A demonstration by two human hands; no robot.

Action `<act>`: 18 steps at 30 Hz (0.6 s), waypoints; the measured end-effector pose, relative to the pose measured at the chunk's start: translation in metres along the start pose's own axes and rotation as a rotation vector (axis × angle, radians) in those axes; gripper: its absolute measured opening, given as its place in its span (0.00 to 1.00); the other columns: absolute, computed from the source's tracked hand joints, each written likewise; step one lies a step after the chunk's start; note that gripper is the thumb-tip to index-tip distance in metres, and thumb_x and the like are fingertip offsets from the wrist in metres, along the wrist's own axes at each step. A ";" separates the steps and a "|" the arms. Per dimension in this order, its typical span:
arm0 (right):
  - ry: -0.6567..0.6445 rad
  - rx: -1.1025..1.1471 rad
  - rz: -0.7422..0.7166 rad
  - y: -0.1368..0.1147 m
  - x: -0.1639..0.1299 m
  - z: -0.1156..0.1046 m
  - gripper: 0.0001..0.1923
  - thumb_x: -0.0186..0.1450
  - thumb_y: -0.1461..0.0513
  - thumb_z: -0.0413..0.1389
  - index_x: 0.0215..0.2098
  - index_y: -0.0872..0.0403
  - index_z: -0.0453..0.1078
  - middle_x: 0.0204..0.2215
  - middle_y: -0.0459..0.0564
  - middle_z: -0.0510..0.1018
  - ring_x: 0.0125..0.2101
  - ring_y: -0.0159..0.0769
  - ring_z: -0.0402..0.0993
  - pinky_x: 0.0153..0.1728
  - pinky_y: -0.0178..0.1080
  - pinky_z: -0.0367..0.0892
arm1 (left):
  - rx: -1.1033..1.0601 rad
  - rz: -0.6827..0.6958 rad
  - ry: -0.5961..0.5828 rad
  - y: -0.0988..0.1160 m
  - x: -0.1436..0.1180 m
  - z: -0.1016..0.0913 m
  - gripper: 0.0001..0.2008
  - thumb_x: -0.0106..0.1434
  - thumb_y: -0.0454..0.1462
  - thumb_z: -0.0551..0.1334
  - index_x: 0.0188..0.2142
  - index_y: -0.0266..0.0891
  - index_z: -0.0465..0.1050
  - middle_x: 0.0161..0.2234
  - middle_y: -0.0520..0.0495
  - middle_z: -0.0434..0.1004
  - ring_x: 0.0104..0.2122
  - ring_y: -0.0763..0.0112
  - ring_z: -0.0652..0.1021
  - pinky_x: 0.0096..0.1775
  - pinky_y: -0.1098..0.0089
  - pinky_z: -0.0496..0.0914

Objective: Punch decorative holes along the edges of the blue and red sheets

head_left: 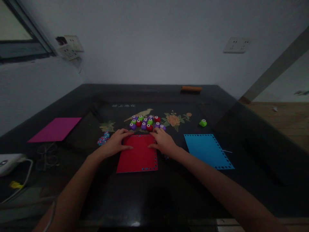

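The red sheet (pixel 137 156) is located in the lower centre of the frame, laid flat on the dark table (pixel 135 196). It is contacted near both upper corners: the left hand (pixel 118 140) is placed at the upper left corner, the right hand (pixel 163 140) at the upper right. On each hand the thumb is rested on the sheet and held well apart from the fingers, which are set at the top edge; no clamped grip is seen.

The sheet is judged to be light and thin, moderately stiff—probably card or craft foam, though this cannot be confirmed. Sliding on the glossy table surface should be expected under uneven pressure. Small holes (pixel 155 158) are present along the top edge, the right edge and the right part of the bottom edge; these margins are likely to be weakest, and tearing or creasing may be caused there by a hard pull.

Hold is best taken at the plain left edge, or by flat pressure inside the holed margins—never by a single perforated strip. A similarly holed blue sheet (pixel 204 149) is laid at the lower right of the frame.
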State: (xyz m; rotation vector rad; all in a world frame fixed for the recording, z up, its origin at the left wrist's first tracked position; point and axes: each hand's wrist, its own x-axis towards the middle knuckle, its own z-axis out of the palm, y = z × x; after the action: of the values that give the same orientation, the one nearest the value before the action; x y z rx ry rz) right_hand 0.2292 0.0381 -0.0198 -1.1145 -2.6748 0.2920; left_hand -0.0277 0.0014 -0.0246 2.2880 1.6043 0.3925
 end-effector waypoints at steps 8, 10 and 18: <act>0.025 -0.002 -0.005 0.001 0.000 0.000 0.28 0.58 0.52 0.62 0.51 0.60 0.69 0.48 0.61 0.70 0.48 0.50 0.66 0.46 0.48 0.67 | 0.024 0.007 -0.009 -0.003 -0.001 0.000 0.28 0.56 0.50 0.64 0.54 0.42 0.67 0.50 0.42 0.66 0.50 0.56 0.69 0.52 0.57 0.64; 0.038 0.003 -0.002 0.001 0.000 0.001 0.28 0.57 0.52 0.62 0.51 0.58 0.69 0.47 0.60 0.70 0.48 0.49 0.66 0.45 0.48 0.67 | 0.026 0.014 -0.008 -0.003 -0.001 0.000 0.28 0.56 0.50 0.64 0.54 0.43 0.67 0.50 0.42 0.66 0.50 0.56 0.69 0.52 0.57 0.64; 0.038 0.023 0.006 0.003 0.000 0.004 0.27 0.57 0.52 0.62 0.50 0.59 0.69 0.47 0.60 0.70 0.48 0.50 0.66 0.44 0.47 0.68 | 0.027 0.037 0.017 -0.001 -0.001 -0.001 0.27 0.55 0.51 0.64 0.52 0.44 0.67 0.50 0.43 0.67 0.50 0.56 0.69 0.52 0.57 0.64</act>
State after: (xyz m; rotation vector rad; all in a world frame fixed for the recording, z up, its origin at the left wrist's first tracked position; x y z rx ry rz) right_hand 0.2301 0.0397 -0.0246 -1.1106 -2.6284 0.2992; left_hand -0.0294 0.0006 -0.0239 2.3440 1.5864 0.4024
